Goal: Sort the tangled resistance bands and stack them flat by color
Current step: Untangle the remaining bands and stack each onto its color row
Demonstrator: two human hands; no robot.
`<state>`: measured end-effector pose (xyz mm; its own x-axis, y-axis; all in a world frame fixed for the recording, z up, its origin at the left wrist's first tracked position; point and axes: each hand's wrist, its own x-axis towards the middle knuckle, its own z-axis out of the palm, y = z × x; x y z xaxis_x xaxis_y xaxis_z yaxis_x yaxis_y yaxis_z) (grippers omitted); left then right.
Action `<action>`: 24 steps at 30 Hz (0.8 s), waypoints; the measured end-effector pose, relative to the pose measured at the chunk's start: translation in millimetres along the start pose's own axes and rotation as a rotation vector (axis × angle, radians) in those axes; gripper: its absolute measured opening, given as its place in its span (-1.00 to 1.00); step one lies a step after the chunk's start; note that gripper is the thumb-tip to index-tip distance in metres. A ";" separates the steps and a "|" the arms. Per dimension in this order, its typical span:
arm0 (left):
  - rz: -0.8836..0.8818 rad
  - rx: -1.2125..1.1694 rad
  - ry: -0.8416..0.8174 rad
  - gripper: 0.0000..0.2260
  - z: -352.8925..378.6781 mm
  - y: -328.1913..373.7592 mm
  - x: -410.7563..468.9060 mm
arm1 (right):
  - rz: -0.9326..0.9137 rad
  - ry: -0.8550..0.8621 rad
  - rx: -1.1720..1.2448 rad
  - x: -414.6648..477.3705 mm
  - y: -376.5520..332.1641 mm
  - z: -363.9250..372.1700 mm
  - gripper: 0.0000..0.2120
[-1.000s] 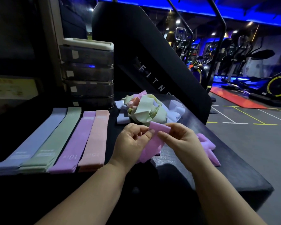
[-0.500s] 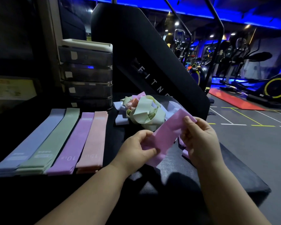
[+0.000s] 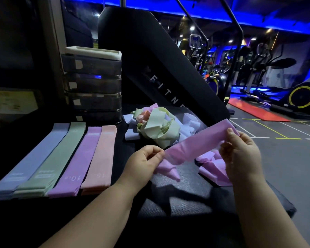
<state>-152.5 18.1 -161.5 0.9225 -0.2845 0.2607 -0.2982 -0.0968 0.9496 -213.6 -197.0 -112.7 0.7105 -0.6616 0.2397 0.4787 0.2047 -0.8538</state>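
Four flat stacks on counter point(image 3: 186, 197), left to right: blue stack point(image 3: 34, 158), green stack point(image 3: 52, 158), purple stack point(image 3: 79, 158), pink stack point(image 3: 100, 154). Left hand point(image 3: 141, 164) pinches low end of purple band point(image 3: 195, 142); right hand point(image 3: 242, 154) pinches raised end, band taut above counter. Tangled pile point(image 3: 157, 126) behind.

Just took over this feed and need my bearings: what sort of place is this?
Almost certainly a gym: exercise bikes and cross-trainers fill the floor behind, and a black machine beside the table reads "FITN".
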 end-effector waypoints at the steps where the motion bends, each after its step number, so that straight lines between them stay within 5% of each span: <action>1: -0.014 -0.072 -0.020 -0.91 0.2 1.4 0.0 | -0.009 0.010 -0.027 1.1 -0.5 -2.3 -0.83; 6: -0.067 -0.182 -0.014 -0.96 0.9 6.3 -1.3 | 0.018 0.026 -0.110 6.8 0.8 -9.7 -0.83; 14: -0.121 -0.011 -0.079 -0.85 -0.3 5.2 -4.1 | 0.030 0.023 -0.297 15.5 8.1 -21.7 -0.95; 18: -0.091 0.189 -0.085 -0.87 1.4 8.5 -6.7 | -0.032 0.018 -0.573 13.9 12.3 -25.6 -0.76; 24: -0.034 0.358 -0.145 -0.93 9.1 11.6 -11.5 | -0.126 -0.163 -1.158 2.3 19.9 -17.8 -0.76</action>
<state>-168.8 11.6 -155.1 0.8968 -0.4047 0.1789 -0.3587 -0.4283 0.8294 -211.6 -207.3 -137.3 0.7891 -0.5133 0.3373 -0.1444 -0.6888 -0.7104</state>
